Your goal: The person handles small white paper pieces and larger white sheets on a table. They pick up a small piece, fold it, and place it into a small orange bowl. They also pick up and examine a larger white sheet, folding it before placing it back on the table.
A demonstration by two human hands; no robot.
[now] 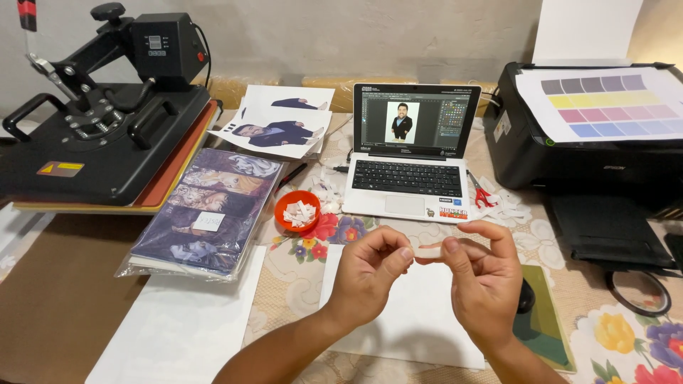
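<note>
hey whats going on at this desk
A person holds a small pale strip pinched between the left hand and right hand, above a white sheet on a floral tablecloth. An open laptop, an orange bowl of similar scraps, a heat press and a printer surround them.

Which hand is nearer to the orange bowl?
Left. The left hand is just below and right of the orange bowl; the right hand is farther right, beyond the left hand.
</note>
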